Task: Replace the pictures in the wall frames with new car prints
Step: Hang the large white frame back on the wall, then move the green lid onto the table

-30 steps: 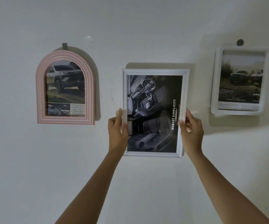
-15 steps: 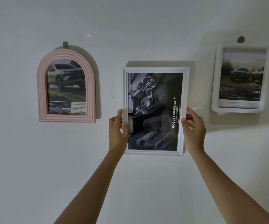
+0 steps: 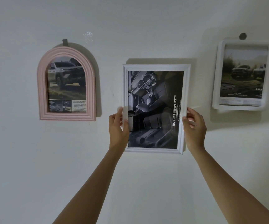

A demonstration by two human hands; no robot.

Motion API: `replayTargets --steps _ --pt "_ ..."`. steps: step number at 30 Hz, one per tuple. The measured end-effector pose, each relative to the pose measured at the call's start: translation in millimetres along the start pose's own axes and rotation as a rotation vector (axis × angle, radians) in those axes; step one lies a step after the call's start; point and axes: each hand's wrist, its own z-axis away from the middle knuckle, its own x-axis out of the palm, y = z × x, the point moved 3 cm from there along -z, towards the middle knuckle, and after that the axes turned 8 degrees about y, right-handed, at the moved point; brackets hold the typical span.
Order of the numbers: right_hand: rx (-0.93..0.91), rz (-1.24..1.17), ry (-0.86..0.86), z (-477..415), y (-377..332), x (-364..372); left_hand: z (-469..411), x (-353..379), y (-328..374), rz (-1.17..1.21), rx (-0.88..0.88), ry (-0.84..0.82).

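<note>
Partly blurred right frame (image 3: 242, 75), left hand (image 3: 118, 128) covering white frame (image 3: 156, 67) edge

Left hand (image 3: 118, 130) and right hand (image 3: 193, 126) clasp the white frame (image 3: 154, 150) (dark car-interior print (image 3: 154, 109)) against the wall (image 3: 146, 183).

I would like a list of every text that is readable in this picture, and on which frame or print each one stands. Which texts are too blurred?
"ROBUST SIMPLICITY": white letters running sideways on the dark interior print in the middle white frame.
Smaller lines beside it: too small to read.
"SMA": cut off at the edge, on the print in the right white frame.
Lines under it: blurred.
Pink arched frame: text block at the bottom and lettering on the truck's grille, unreadable.
</note>
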Motion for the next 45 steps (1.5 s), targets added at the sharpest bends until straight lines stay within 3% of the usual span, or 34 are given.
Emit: replayTargets --steps 11,20,27,30,36,41,45 --pt "-0.007 0.025 0.004 0.5 -0.2 0.2 -1.7 0.0 0.0 -0.047 0.008 -0.005" --pt "-0.066 0.069 -0.003 -2.2 -2.0 -29.4 25.0 1.0 28.0 -0.127 0.169 0.098" --pt "-0.062 0.257 -0.105 32.5 47.4 -123.4 138.2 62.0 32.1 -0.083 0.356 -0.270" --pt "0.038 0.445 -0.217 70.1 91.9 -181.5 210.0 86.7 0.5 -0.197 0.236 -0.515" --pt "0.443 0.957 -0.510 153.3 181.6 -309.1 349.4 103.1 -80.3 -0.665 0.070 -0.995" --pt "0.749 1.233 -0.697 208.5 230.4 -380.9 423.5 92.3 -121.5 -0.909 -0.115 -1.158" --pt "0.833 1.257 -0.737 235.5 251.3 -399.5 451.3 90.1 -130.2 -0.929 -0.257 -1.161"
